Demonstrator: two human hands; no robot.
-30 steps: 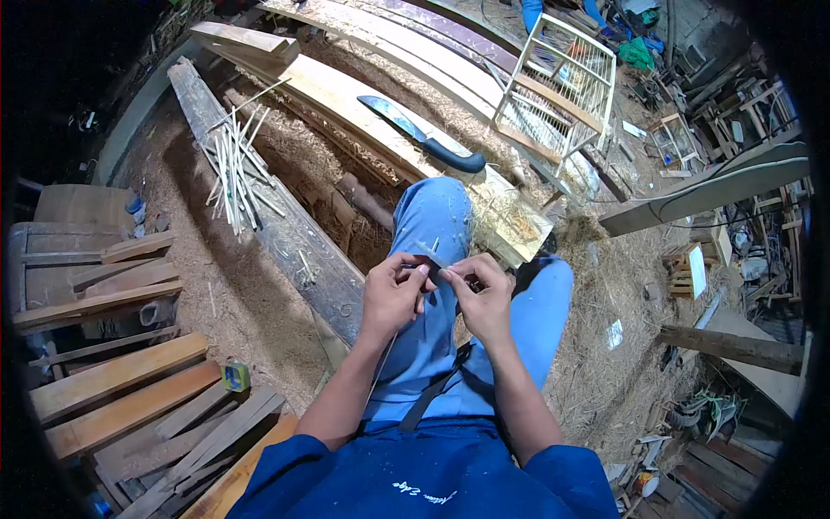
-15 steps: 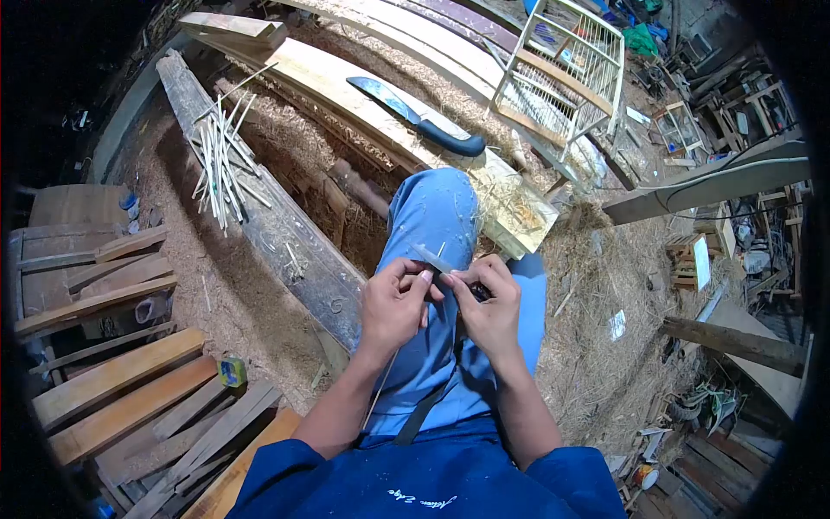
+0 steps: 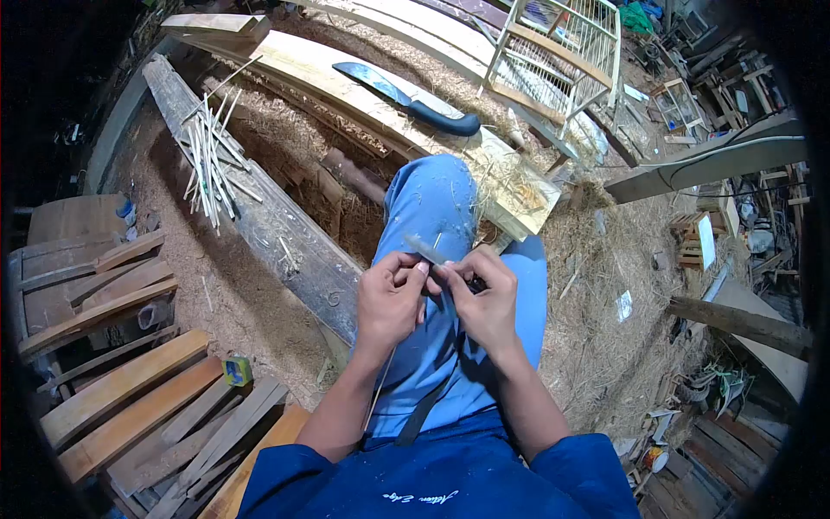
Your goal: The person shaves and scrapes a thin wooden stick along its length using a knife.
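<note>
Above the raised knee, my right hand (image 3: 487, 303) is closed on a small knife, its short pale blade (image 3: 424, 248) pointing up and left and its dark handle mostly hidden in the palm. My left hand (image 3: 388, 303) pinches a thin wooden stick (image 3: 379, 391), which runs down along the forearm; its tip shows just above the blade. Both hands are close together, fingertips near the blade. A large knife (image 3: 406, 100) with a black handle lies on the pale timber beam beyond the knee. Thin sticks (image 3: 207, 156) lie in a loose pile on the weathered plank at the left.
A wooden cage (image 3: 562, 62) stands at the upper right. The weathered plank (image 3: 285, 221) slants towards my legs. Cut boards (image 3: 130, 381) and a yellow-green tape measure (image 3: 237, 371) are at the lower left. A beam (image 3: 709, 169) juts in from the right. Shavings cover the ground.
The view has shifted slightly, so the plank, large knife and sticks appear further left. The small blade has changed its angle a little between my hands. Both hands keep their hold.
</note>
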